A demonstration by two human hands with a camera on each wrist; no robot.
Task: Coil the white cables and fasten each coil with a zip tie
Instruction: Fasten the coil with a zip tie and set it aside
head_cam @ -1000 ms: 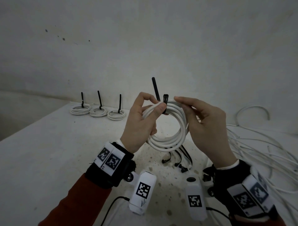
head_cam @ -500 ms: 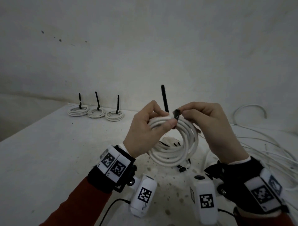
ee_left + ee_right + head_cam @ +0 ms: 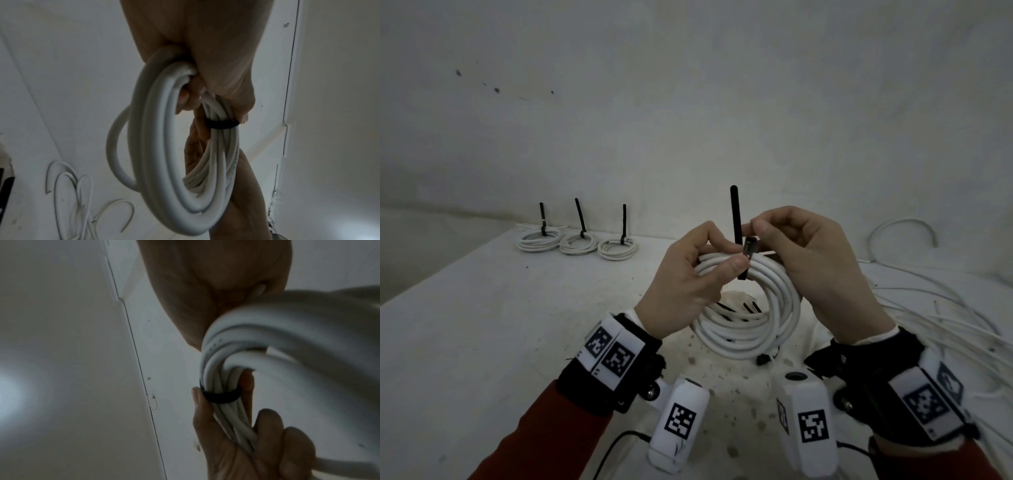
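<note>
Both hands are up in the middle of the head view, holding a white cable coil [image 3: 748, 308] above the table [image 3: 482, 325]. The left hand [image 3: 688, 284] has its fingers curled round the top left of the coil, thumb pressed against the bundle right beside the black zip tie [image 3: 736, 226]. The right hand [image 3: 815, 270] is pinching the zip tie's head at the top of the coil, and the tail sticks straight up above the fingers.

From the left wrist view the zip tie [image 3: 222, 125] shows as a black band closed around the strands of the coil [image 3: 164, 146]. The right wrist view shows the same band [image 3: 220, 395] wrapped around the bundle [image 3: 226, 369], with fingertips on both sides of it. It looks snug, but that view is dark and a bit blurry, so I can't say for sure.

In the upper left of the head view, three finished coils [image 3: 577, 241] sit in a row at the far edge of the table, each with a black tie standing up. Loose white cables [image 3: 945, 308] sprawl across the right side, and a few spare zip ties [image 3: 746, 308] lie on the table, seen through the coil.
</note>
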